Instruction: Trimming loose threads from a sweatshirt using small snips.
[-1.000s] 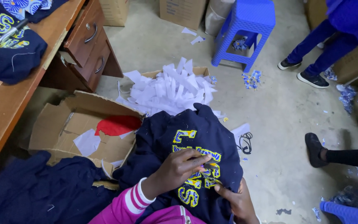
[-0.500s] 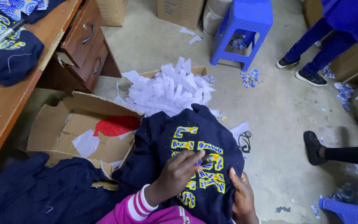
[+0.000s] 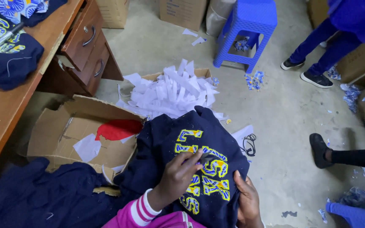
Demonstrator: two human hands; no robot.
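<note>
A navy sweatshirt with yellow-and-blue appliqué letters lies draped over my lap. My left hand, in a pink striped cuff, rests on the letters with its fingers pinched around a small dark tool whose tip touches a letter. My right hand grips the sweatshirt's lower right edge from underneath, thumb on top of the cloth.
An open cardboard box with red and white scraps sits to the left, and a box heaped with white paper strips ahead. More navy cloth lies lower left. A wooden desk, a blue stool and other people's feet surround me.
My left hand has slid up and right across the letters and pinched its fingers together. My right hand moved further down the sweatshirt's right edge. The cloth is pulled flatter.
</note>
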